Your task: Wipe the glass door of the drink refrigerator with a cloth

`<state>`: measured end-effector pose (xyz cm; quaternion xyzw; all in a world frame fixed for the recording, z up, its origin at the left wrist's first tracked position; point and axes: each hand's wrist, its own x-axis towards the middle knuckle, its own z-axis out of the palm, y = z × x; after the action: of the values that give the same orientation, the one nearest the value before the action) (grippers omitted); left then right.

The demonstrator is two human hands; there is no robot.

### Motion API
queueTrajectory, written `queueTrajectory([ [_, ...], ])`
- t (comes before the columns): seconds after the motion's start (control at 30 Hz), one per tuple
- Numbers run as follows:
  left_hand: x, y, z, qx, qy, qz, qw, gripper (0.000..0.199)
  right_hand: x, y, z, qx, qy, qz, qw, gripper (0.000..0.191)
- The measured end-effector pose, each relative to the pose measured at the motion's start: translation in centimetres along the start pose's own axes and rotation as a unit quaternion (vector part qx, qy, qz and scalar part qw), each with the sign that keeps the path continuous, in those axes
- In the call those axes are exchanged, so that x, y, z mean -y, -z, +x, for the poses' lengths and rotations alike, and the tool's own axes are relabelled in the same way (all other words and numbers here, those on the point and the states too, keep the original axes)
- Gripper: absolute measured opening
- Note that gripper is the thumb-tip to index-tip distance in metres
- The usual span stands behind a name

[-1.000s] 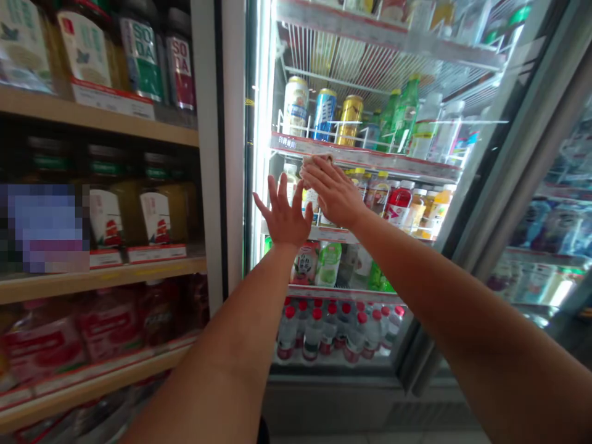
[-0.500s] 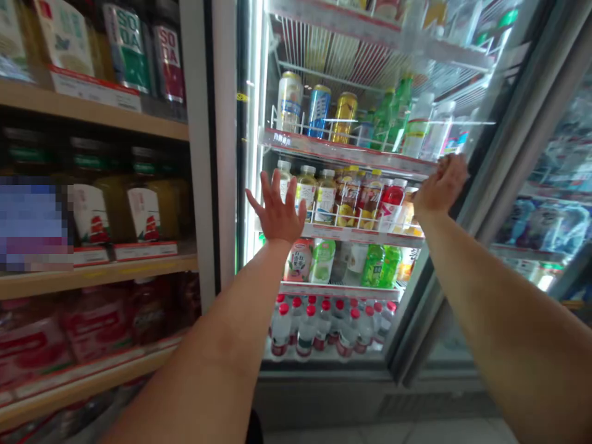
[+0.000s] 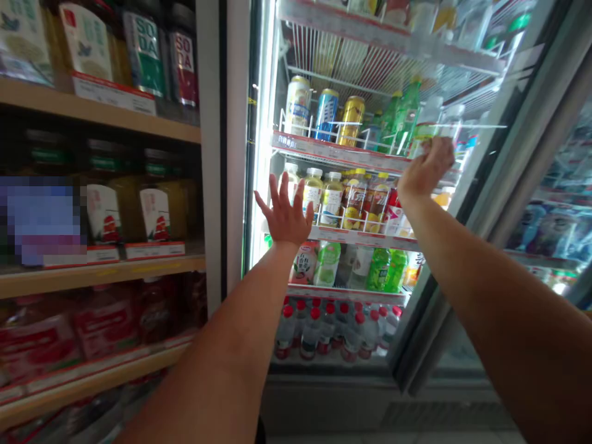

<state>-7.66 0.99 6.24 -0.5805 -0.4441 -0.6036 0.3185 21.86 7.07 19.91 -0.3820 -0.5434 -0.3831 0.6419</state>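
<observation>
My left hand (image 3: 287,216) is stretched out with its fingers spread and holds nothing. It shows in front of the left end of the fridge's middle shelf, overlapping pale bottles with white caps (image 3: 332,200). I cannot tell whether its palm touches the glass. My right hand (image 3: 426,171) is raised higher, before the shelf edge to the right, with the wrist bent. Its fingers look curled but are blurred and partly hidden. Closest to it in view are a green-labelled bottle (image 3: 419,139) and a red bottle (image 3: 393,209). Light streaks suggest glass in front of the drinks.
Cans (image 3: 352,120) stand on the upper shelf, green bottles (image 3: 380,268) lower down, and several red-capped bottles (image 3: 311,333) at the bottom. A metal door frame (image 3: 493,179) runs along the right. Wooden shelves (image 3: 152,268) with large juice bottles (image 3: 155,200) stand to my left.
My right hand has moved left and up, away from the metal door frame. My left hand stays spread, slightly further right in view. The whole scene has shifted a little right.
</observation>
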Motion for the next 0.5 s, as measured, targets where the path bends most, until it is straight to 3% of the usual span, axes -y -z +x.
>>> queueTrajectory([
  [0.07,0.1,-0.1,0.0,-0.001,0.000,-0.004,1.000,0.054,4.9,-0.7,-1.1,0.035,0.047,0.010,0.998,0.057],
  [0.13,0.1,-0.3,0.0,-0.003,-0.003,-0.003,1.000,0.053,9.7,-0.7,-3.3,0.125,0.165,0.036,0.978,0.058],
  [0.2,0.3,-0.5,0.1,-0.007,-0.006,0.004,1.000,0.053,13.5,-0.2,-5.6,0.227,0.294,0.066,0.926,0.063],
  [0.27,0.4,-0.7,0.1,-0.011,-0.006,0.010,1.000,0.054,15.7,0.2,-6.9,0.288,0.358,0.075,0.885,0.064],
  [0.37,0.3,-0.6,0.1,-0.009,-0.004,0.014,1.000,0.054,15.9,0.7,-6.1,0.303,0.368,0.068,0.877,0.061],
  [0.5,0.0,-0.2,0.0,-0.006,-0.003,0.014,1.000,0.052,12.7,1.3,-3.5,0.248,0.273,0.059,0.928,0.066],
])
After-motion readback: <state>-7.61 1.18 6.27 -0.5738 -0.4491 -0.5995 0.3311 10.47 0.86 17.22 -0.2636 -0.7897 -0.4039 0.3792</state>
